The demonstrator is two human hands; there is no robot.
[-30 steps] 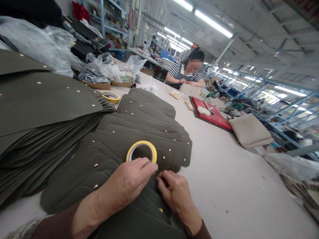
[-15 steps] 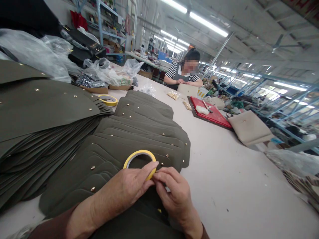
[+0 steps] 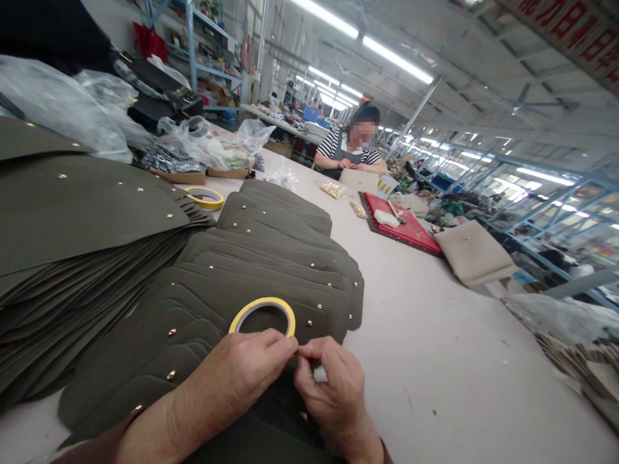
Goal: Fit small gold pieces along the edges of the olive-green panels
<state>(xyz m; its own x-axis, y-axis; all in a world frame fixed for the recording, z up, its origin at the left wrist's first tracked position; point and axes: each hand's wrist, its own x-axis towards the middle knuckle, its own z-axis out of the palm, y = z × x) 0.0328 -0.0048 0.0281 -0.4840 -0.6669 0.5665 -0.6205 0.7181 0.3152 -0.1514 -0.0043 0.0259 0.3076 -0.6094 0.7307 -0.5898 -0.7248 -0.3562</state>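
Tape [image 3: 264,301]: in your head view, a yellow roll in your left hand [image 3: 244,367], its ring showing just beyond your fingers; you cannot tell whether it touches the panels [image 3: 271,274] under it.

Left hand: curled closed on the near edge of the tape, fingertips towards your other hand.

Right hand [image 3: 333,374]: fingers bent into a pinch, their tips meeting those of your left; you cannot tell whether a tape end lies between them.

Panels: dark green, overlapping in a fanned pile beneath both your hands and reaching well beyond them, dotted with gold studs [image 3: 172,332].

Stack [image 3: 97,219]: more dark green sheets, studded too, left of your left hand.

Spare roll [image 3: 213,205]: yellow, lying beyond your left hand, just beside the stack.

Plastic [image 3: 62,106]: clear and crumpled, beyond the stack, well apart from your left hand.

Table [image 3: 435,348]: pale, running out to the right of your right hand.

Board [image 3: 403,225]: red, well beyond your right hand, bearing a white lump [image 3: 385,218].

Packets [image 3: 332,189]: two, with gold bits, near the board, beyond your right hand.

Beige piece [image 3: 476,251]: beyond your right hand, to its right, next to the board.

Co-worker [image 3: 351,156]: striped sleeves, seated well beyond both your hands.
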